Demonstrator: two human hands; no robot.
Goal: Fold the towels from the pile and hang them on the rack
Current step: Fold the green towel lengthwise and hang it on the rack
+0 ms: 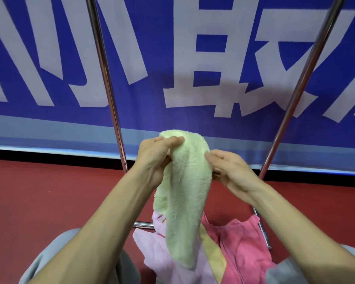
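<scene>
A pale green terry towel (184, 193) hangs lengthwise in front of me, doubled over at its top. My left hand (156, 158) pinches its upper left edge and my right hand (228, 171) grips its right edge a little lower. Below it on the floor lies the pile: a light pink towel (152, 249), a darker pink towel (244, 247) and a yellow strip (213, 249) between them. The metal rack's two shiny uprights, the left upright (105, 78) and the right upright (301, 83), rise on either side of the towel, and its low base bar (142, 224) shows behind the pile.
A blue banner (172, 58) with large white characters stands right behind the rack. The floor (49, 191) is red. My knees in grey trousers (55, 253) frame the pile at the bottom left and right.
</scene>
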